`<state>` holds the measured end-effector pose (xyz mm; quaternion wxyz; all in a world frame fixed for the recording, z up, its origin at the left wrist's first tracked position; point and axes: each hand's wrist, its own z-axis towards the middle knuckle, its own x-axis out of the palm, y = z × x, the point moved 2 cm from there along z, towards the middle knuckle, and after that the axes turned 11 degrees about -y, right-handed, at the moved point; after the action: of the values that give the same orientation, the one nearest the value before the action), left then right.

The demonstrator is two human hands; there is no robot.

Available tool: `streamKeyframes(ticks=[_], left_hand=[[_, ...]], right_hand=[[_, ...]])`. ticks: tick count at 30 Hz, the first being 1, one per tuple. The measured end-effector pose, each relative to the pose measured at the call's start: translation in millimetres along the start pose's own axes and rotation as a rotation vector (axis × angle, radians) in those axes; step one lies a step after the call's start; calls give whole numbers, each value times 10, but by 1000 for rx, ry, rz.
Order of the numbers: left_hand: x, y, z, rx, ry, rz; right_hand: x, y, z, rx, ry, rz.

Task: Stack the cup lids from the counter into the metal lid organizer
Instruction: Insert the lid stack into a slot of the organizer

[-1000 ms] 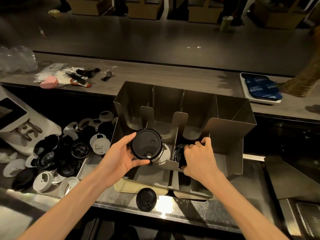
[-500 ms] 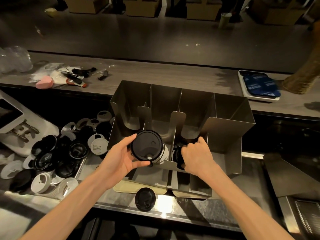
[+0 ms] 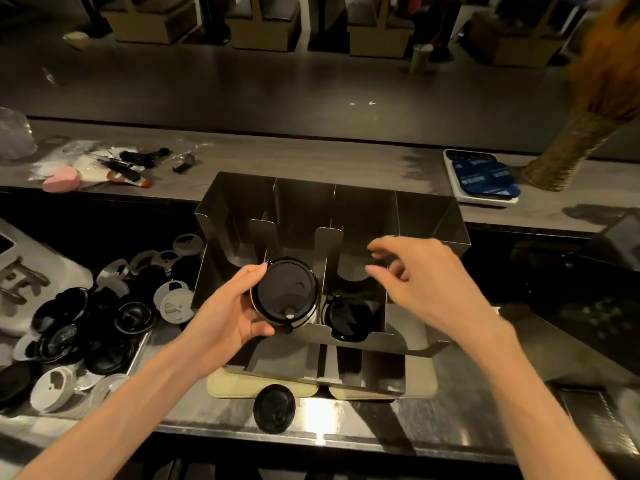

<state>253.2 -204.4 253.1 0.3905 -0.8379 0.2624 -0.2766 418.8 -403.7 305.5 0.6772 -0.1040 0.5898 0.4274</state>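
Black cup lids [image 3: 284, 295], round and glossy with a sip hole, are gripped as a stack by the left hand [image 3: 225, 317] at the metal lid organizer [image 3: 429, 220]. Right of the grip, another black stack [image 3: 348, 317] is seated in a slot; above it the right hand [image 3: 426, 285] is held spread, empty. Loose lids [image 3: 100, 327] are piled left of the grip.

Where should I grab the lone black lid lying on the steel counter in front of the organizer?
Pinch the black lid across its rim, coming straight down from above. It lies flat, apart from the organizer, so opposite rim edges are probably easiest to reach.
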Motion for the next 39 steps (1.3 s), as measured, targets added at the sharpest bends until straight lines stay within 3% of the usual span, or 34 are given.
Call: streamKeyframes(ticks=[5, 8, 10, 12, 18, 25, 29, 34, 39], left_hand=[[259, -64, 15, 12, 31, 94], [415, -102, -24, -5, 114, 110], [501, -101, -55, -7, 220, 134], [551, -95, -74, -17, 281, 120], [568, -142, -153, 4, 323, 119], [605, -133, -263, 14, 321, 179], [570, -122, -248, -20, 284, 150], [497, -136, -189, -3, 309, 146], [500, -153, -179, 18, 292, 130]], right_hand=[[-61, -8, -22, -35, -29, 189], [-8, 140, -100, -166, 99, 288], [40, 261, -153, -246, 181, 260], [66, 318, -188, -301, 151, 212], [19, 276, -254, -100, -65, 150], [112, 374, -325, 92, 24, 68], [110, 336, -367, 42, 108, 81], [42, 280, -404, -139, 166, 358], [67, 230, -394, -174, 48, 344]])
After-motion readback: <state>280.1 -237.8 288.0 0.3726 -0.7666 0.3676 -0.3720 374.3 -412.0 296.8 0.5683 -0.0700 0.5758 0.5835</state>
